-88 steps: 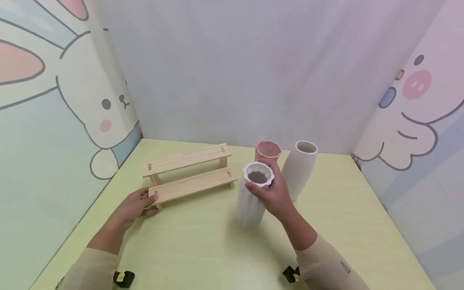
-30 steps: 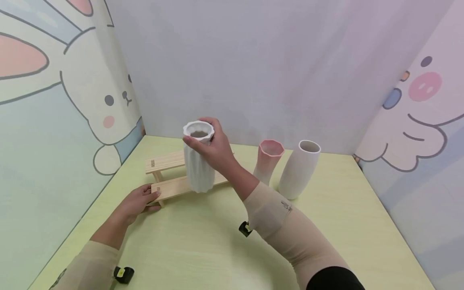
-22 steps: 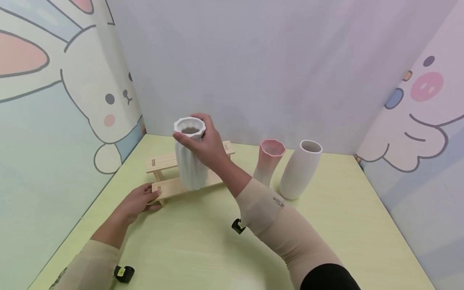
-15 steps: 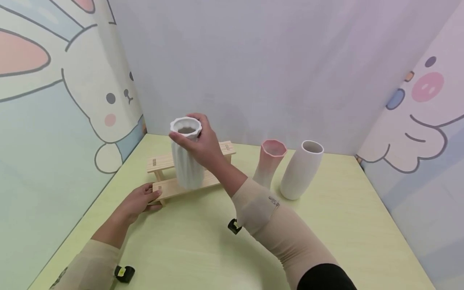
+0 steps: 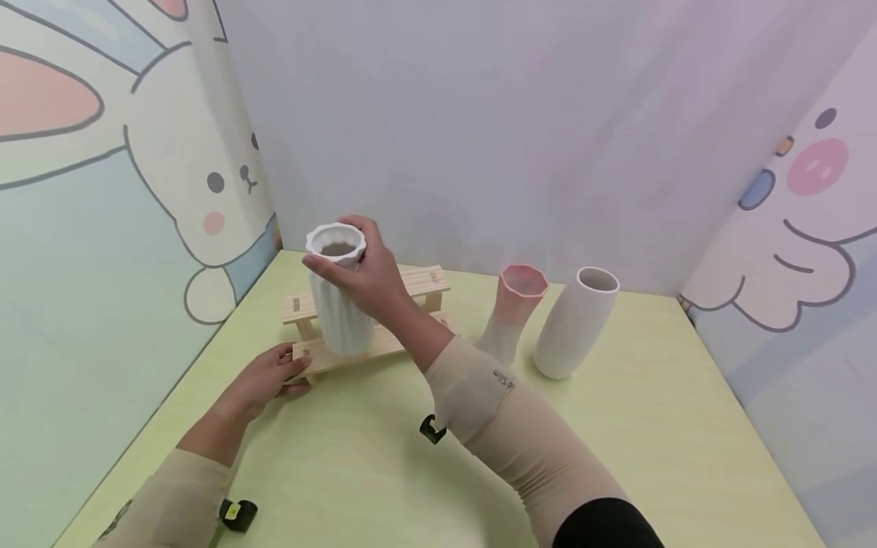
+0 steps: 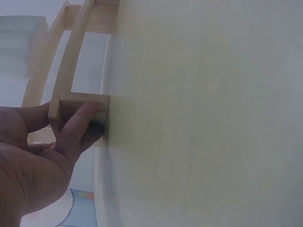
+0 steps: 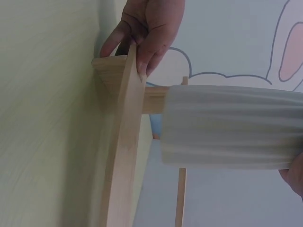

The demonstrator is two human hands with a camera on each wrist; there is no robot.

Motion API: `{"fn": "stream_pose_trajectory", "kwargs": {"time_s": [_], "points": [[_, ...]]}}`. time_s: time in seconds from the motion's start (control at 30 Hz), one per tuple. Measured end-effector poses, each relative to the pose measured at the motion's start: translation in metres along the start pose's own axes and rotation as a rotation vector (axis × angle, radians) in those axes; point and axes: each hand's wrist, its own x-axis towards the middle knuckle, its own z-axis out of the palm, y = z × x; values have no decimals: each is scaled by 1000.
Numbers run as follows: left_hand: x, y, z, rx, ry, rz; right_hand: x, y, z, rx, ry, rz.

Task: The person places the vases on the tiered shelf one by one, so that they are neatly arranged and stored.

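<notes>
My right hand (image 5: pixel 373 278) grips a white ribbed vase (image 5: pixel 339 312) near its scalloped rim, thumb in front and fingers behind. The vase is upright over the left part of a two-step wooden stand (image 5: pixel 384 342). In the right wrist view a gap shows between the vase base (image 7: pixel 173 127) and the lower board (image 7: pixel 125 142). With my left hand (image 5: pixel 263 380) I hold the left end of that lower board, thumb on top and fingers at the leg below, as the left wrist view shows. The vase hides part of both boards.
A pink-to-white vase (image 5: pixel 510 320) and a smooth white vase (image 5: pixel 574 327) stand on the pale yellow table (image 5: pixel 617 426), right of the stand. A grey curtain (image 5: pixel 479 137) closes the back; walls with cartoon animals flank the table.
My right hand has carried the ribbed vase from beside the other vases leftward over the stand, lately drifting a little further left. My left hand keeps its hold on the stand.
</notes>
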Motion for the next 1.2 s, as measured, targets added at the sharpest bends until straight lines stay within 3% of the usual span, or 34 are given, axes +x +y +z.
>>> {"fn": "stream_pose_trajectory", "kwargs": {"time_s": [0.37,0.87,1.2], "points": [[-2,0,2,3,-1,14,2,8,14,-17,-25,-15],[0,1,1,-4,12,10,4,20,27,-47,-1,-47],[1,-2,1,-17,17,5,0,32,33,-79,-20,-17]]}}
